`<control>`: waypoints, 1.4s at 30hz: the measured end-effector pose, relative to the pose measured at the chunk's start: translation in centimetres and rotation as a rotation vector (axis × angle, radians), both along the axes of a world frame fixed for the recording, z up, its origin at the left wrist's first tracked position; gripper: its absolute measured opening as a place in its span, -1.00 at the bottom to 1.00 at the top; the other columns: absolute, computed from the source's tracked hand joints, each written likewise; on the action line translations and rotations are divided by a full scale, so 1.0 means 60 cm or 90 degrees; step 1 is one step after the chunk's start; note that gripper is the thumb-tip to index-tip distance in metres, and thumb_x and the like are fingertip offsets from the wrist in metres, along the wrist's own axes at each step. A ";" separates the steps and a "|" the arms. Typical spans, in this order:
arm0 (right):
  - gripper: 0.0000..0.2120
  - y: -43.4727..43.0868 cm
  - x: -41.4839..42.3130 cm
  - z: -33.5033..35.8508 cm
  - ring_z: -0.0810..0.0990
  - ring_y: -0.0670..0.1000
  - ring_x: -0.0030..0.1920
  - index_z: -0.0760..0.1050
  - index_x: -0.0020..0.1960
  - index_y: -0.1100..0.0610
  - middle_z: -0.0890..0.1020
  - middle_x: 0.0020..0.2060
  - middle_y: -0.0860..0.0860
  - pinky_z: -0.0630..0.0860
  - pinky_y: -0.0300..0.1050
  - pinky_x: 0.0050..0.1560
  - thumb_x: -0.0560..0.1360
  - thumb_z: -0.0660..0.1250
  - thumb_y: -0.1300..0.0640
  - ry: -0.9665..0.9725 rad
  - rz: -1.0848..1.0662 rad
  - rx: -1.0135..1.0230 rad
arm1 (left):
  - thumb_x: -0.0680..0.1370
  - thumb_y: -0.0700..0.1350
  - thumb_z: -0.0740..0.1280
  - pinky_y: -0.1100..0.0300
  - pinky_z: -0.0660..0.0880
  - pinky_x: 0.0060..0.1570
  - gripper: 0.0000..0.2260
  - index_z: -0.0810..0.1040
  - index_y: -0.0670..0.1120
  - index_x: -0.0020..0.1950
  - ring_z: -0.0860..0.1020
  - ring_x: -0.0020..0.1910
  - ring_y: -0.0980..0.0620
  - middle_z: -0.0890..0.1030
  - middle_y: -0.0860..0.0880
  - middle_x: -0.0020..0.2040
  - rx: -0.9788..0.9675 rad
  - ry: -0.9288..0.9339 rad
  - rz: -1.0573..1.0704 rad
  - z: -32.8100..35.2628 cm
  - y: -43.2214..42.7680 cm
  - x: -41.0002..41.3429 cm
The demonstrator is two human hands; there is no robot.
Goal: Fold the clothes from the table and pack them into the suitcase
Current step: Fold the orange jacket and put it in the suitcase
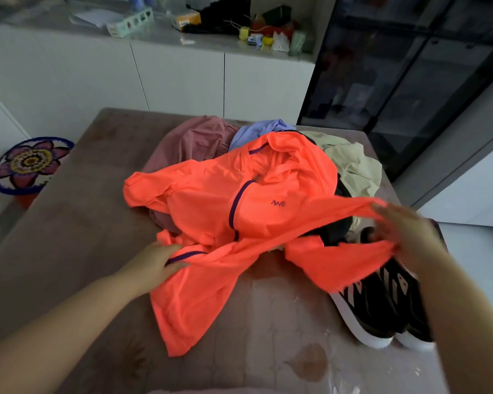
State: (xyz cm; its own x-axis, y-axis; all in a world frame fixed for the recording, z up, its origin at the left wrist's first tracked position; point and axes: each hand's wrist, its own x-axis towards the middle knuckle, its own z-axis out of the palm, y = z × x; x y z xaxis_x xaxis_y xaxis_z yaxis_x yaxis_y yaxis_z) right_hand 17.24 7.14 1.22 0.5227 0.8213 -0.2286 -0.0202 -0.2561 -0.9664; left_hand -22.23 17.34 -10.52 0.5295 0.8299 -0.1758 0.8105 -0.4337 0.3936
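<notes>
Left fingers [172, 251]: curled onto the jacket [211, 200], gripping its purple-trimmed hem on the near side.
Left hand [151, 265]: low over the worktop [69, 251], with the arm reaching in from the near left.
Right fingers [387, 223]: blurred, but closed on a stretch of the jacket's cloth, which is held up off the worktop.
Right hand [407, 237]: above the shoes [382, 308], with the arm coming in from the near right.
Jacket: bright orange and crumpled. Its upper part lies on the heap and its lower part spreads toward the camera, drawn out between the two hands.
Heap: pink garment [194, 143] at far left, lilac garment [256, 132] behind, beige garment [350, 163] at far right, and something black [339, 226] under the jacket.
Shoes: black pair with white soles, side by side at the worktop's near right — partly covered by the jacket.
Beyond: round flower-patterned stool [29, 163] left of the worktop, with white cupboards [182, 81] and a dark glass cabinet [410, 66] behind.
</notes>
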 end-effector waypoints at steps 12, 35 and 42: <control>-0.48 0.051 0.051 -0.090 0.37 0.25 0.29 0.39 0.36 0.04 0.42 0.28 0.17 0.31 0.09 0.27 0.42 0.40 0.14 -0.701 0.156 -0.248 | 0.56 0.01 0.30 0.12 0.33 0.08 -0.67 0.46 -0.18 0.21 0.49 0.17 -0.12 0.55 -0.13 0.16 -0.055 -0.117 0.113 0.067 -0.033 0.136; -0.77 -0.103 -0.261 -0.312 0.40 -0.08 -0.13 0.65 -0.23 -0.13 0.62 -0.16 -0.08 0.43 -0.26 -0.13 0.32 0.22 -0.09 -0.663 0.461 0.120 | 0.46 -0.27 0.31 0.27 -0.22 0.36 -0.21 -0.15 0.04 0.47 0.14 0.49 0.15 0.15 0.10 0.51 -0.055 0.055 -0.145 -0.052 -0.073 -0.019; -0.60 -0.141 -0.167 -0.198 0.56 -0.28 -0.28 0.66 -0.20 -0.25 0.67 -0.31 -0.25 0.48 -0.36 -0.16 0.40 0.44 0.31 -0.199 0.258 -0.012 | 0.44 -0.16 0.43 0.35 0.26 0.28 -0.47 0.40 0.37 0.24 0.50 0.20 0.04 0.55 0.10 0.15 -0.094 -0.163 -0.097 -0.042 -0.039 -0.001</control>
